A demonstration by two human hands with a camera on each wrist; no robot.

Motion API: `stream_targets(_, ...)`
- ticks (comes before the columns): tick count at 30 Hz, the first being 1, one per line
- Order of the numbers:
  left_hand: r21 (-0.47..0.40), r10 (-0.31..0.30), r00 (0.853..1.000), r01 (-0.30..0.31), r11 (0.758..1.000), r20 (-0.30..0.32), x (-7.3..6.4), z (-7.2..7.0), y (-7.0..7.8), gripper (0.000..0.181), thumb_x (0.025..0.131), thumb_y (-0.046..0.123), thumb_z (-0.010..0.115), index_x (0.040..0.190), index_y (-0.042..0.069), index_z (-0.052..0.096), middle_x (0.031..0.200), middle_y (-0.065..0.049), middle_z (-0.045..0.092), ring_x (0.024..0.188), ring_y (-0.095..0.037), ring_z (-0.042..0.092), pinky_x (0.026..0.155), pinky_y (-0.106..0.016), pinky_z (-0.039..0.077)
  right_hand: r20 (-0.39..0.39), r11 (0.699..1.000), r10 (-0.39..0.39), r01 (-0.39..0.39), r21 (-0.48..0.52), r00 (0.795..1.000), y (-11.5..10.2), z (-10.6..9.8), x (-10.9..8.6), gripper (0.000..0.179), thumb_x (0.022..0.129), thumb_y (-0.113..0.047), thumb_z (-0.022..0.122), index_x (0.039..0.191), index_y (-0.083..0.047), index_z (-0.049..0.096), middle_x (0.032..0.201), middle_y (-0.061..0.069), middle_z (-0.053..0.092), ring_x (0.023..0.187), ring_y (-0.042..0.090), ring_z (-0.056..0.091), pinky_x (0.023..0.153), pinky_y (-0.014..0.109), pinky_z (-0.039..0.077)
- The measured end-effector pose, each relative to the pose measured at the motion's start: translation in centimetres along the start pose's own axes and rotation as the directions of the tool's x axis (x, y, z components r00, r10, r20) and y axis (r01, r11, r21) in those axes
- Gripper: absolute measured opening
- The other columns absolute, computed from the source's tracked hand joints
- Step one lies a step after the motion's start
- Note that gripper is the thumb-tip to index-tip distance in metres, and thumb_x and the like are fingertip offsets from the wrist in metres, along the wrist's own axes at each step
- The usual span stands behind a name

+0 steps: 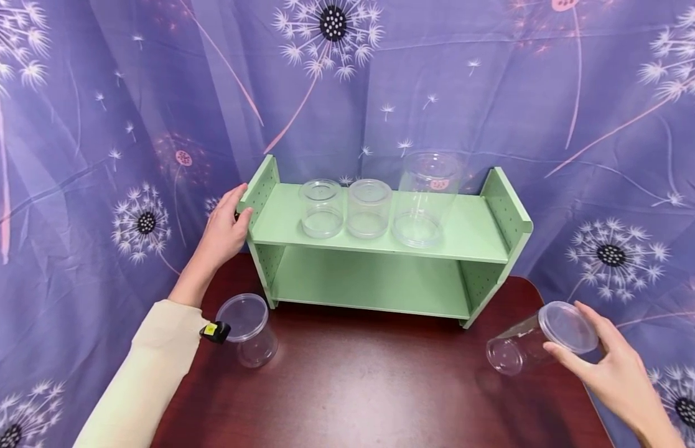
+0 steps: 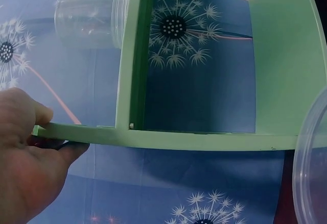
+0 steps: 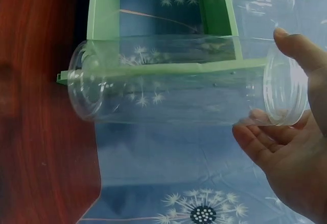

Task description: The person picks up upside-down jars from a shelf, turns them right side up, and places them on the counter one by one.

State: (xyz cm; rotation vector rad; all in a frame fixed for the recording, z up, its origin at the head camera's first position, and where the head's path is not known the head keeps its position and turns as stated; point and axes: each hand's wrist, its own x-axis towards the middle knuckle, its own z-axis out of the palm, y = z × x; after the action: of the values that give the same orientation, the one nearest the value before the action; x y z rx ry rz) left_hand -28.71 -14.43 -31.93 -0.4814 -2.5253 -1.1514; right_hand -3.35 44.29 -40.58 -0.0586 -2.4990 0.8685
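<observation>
My left hand (image 1: 226,224) grips the upper left side panel of a green two-tier shelf (image 1: 375,280), thumb on one face and fingers on the other in the left wrist view. A tall clear plastic jar (image 3: 184,81) is in my right hand (image 1: 616,367), held around its lidded end. The jar tilts, with its base (image 1: 504,356) toward the shelf over the table's right side. Two short clear jars (image 1: 321,211) and a taller clear jar (image 1: 422,205) stand on the top tier. Near my left forearm, another lidded clear jar (image 1: 256,342) stands on the table.
The dark red wooden table (image 1: 369,379) extends in front of the shelf, its rounded edge at the right. A purple curtain with dandelion prints (image 1: 213,74) hangs behind and on both sides. A black band with a yellow mark (image 1: 214,331) is on the left wrist.
</observation>
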Motion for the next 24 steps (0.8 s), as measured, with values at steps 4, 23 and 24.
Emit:
stream_targets(4,-0.001,0.002,1.0,-0.002,1.0,0.001,-0.1,0.0,-0.1,0.057,0.108,0.011,0.05,0.161,0.002,0.033,0.163,-0.021,0.033,0.15,-0.04,0.029,0.123,-0.056,0.023,0.028,0.999,-0.032,0.033,-0.021,0.999,-0.1,0.8,0.4,0.094,0.08,-0.017,0.09,0.16,-0.018,0.041,0.153,-0.003,0.049,0.119,-0.023,0.031,0.09,-0.001,0.02)
stream_targets(23,0.005,0.002,1.0,-0.002,1.0,0.005,0.1,0.0,-0.1,0.057,0.107,0.007,0.05,0.16,-0.001,0.032,0.163,-0.022,0.033,0.151,-0.04,0.028,0.124,-0.055,0.021,0.092,0.996,-0.074,0.078,-0.039,0.993,1.4,6.0,0.6,0.091,0.077,-0.02,0.092,0.153,0.0,0.045,0.135,0.03,0.056,0.112,0.027,0.053,0.089,0.006,0.026)
stream_targets(24,0.005,0.002,1.0,-0.002,1.0,0.003,0.1,0.0,-0.1,0.057,0.107,0.007,0.05,0.16,-0.001,0.032,0.163,-0.022,0.033,0.151,-0.04,0.028,0.124,-0.055,0.021,0.096,0.996,-0.071,0.075,-0.039,0.993,1.5,6.1,0.6,0.091,0.077,-0.02,0.092,0.153,0.0,0.045,0.136,0.031,0.056,0.112,0.032,0.053,0.089,0.008,0.026)
